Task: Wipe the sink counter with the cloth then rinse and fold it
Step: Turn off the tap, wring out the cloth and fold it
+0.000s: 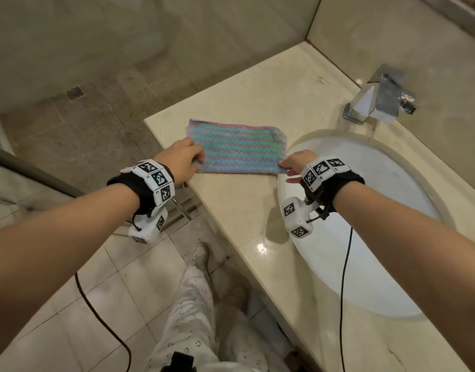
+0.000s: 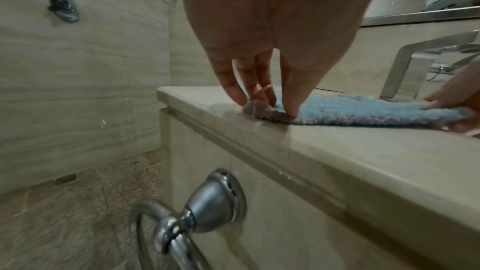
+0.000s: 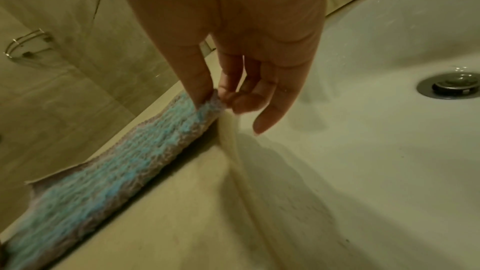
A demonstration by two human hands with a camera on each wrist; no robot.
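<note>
A blue and pink striped cloth (image 1: 236, 147) lies flat on the beige sink counter (image 1: 257, 87), left of the white sink basin (image 1: 392, 200). My left hand (image 1: 184, 159) pinches the cloth's near left corner (image 2: 262, 108) between thumb and fingers. At the basin's rim my right hand (image 1: 295, 162) pinches the near right corner (image 3: 210, 102), little finger stretched out. From the left wrist view the cloth (image 2: 363, 110) looks like a low blue strip, with the right hand (image 2: 454, 98) at its far end. The cloth (image 3: 109, 171) stretches away to the left in the right wrist view.
A chrome tap (image 1: 378, 100) stands at the back of the basin, whose drain (image 3: 451, 85) shows on the right. A chrome towel ring (image 2: 197, 213) hangs on the counter's front face. Tiled floor and my leg (image 1: 193, 304) lie below the counter edge.
</note>
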